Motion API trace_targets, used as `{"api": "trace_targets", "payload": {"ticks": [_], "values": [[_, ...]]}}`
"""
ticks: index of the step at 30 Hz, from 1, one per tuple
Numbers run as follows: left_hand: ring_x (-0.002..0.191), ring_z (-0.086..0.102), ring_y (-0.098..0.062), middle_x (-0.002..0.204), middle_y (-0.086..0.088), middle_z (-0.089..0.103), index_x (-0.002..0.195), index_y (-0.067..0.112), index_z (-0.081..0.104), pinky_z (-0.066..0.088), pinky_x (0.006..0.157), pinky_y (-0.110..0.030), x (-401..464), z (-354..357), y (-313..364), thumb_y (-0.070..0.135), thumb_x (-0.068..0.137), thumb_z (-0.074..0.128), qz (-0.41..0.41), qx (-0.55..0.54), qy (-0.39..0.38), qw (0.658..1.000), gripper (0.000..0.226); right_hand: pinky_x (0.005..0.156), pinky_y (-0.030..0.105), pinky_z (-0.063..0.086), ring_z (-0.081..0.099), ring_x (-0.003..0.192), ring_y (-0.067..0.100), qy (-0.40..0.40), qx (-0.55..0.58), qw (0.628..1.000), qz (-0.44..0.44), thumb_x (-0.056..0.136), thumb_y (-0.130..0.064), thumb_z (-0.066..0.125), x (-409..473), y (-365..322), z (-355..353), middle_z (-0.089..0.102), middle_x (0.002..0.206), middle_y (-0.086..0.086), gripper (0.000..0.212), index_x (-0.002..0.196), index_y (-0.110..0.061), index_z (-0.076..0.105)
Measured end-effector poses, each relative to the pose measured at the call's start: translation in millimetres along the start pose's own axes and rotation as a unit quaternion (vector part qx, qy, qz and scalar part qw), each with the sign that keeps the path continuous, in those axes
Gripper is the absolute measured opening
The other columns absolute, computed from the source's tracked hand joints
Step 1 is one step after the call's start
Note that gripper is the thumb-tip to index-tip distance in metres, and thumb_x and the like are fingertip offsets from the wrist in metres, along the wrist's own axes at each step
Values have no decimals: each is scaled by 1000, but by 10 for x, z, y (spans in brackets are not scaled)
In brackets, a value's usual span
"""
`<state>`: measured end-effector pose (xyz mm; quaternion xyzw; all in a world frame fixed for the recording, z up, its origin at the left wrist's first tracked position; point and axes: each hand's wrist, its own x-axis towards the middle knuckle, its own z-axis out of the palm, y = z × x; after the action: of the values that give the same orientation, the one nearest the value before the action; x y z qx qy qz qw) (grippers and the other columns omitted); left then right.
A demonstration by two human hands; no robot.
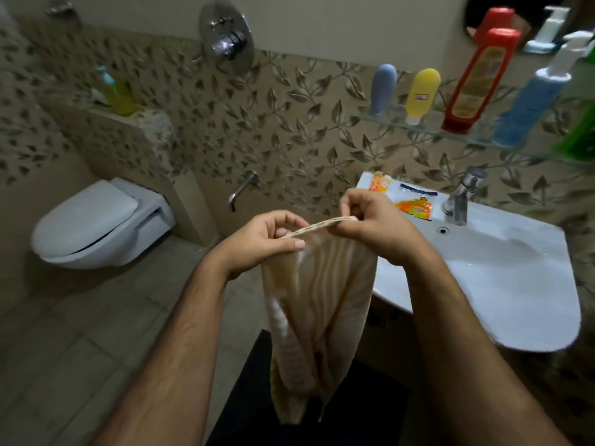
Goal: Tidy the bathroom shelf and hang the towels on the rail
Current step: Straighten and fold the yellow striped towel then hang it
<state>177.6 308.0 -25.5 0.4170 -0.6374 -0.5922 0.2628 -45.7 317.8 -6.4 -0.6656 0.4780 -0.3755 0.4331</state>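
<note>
Towel (318, 304), beige, striped: held up in front of the body, hanging free beside the basin (515, 284) front rim. Top hem pinched at two points, close together. Left hand (264, 243): grip clenched on the hem, thumb over fingers. Right hand (370, 220): grip likewise clenched on the hem. Glass shelf (418, 128): bottles stood along it, upper right. Open floor (80, 349) seen lower left.

red bottle (476, 82): yellow label, words too blurry to read
yellow bottle (421, 94): small label, too blurry
orange packets (413, 207): print too blurry to read
</note>
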Motion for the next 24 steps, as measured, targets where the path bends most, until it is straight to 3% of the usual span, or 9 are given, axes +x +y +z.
{"api": "trace_targets", "payload": {"ticks": [3,5,9,11,14,18,21,24], "values": [[85,60,-25,91,-19,65,101,4,67,51,82,-43,-79,-86,-194,16,88,69,-8,6,50,999,18,42,17,24,29,49,5,88,101,991,18,77,4,65,77,27,106,37,55,-7,32,69,-18,44],[80,60,-18,86,-9,66,93,7,67,50,76,-34,-120,-128,-200,13,92,64,21,-28,105,994,8,50,18,33,40,57,10,92,121,987,46,71,-7,64,101,64,199,46,64,1,19,79,-19,51],[78,60,-7,82,2,67,91,13,67,50,70,-19,-145,-156,-16,8,91,64,75,-47,108,990,6,77,31,51,62,84,20,-68,113,989,74,71,-18,85,70,91,404,66,92,15,51,115,-21,59],[79,61,-5,83,3,68,91,13,67,49,72,-18,-155,-168,42,7,89,66,93,-1,92,991,6,71,30,51,63,81,15,-88,62,993,45,74,-27,84,89,69,508,70,88,7,37,105,-15,66],[81,61,-11,87,-2,68,95,11,70,50,73,-22,-189,-243,-18,15,85,72,76,34,82,993,11,59,23,39,51,69,13,-51,63,997,12,81,-23,75,130,29,553,60,70,2,14,76,-14,66],[80,61,-16,86,-7,67,101,-1,67,51,70,-22,-268,-361,-220,16,88,66,-2,-5,53,999,21,56,17,42,56,63,11,-21,114,993,26,88,-8,69,167,-5,466,63,69,7,13,76,-9,64],[72,63,-8,84,-6,68,99,-2,68,51,64,-18,-275,-433,-266,17,93,59,-14,-26,85,996,21,58,20,43,57,62,10,24,129,990,52,88,-1,66,210,68,370,64,70,6,11,80,-9,65],[73,62,-6,83,-3,68,97,2,70,50,64,-18,-196,-430,-172,13,90,65,22,-3,139,990,14,67,25,46,57,76,20,-42,130,988,71,85,-4,71,238,97,318,63,84,15,12,95,-7,65]]}}
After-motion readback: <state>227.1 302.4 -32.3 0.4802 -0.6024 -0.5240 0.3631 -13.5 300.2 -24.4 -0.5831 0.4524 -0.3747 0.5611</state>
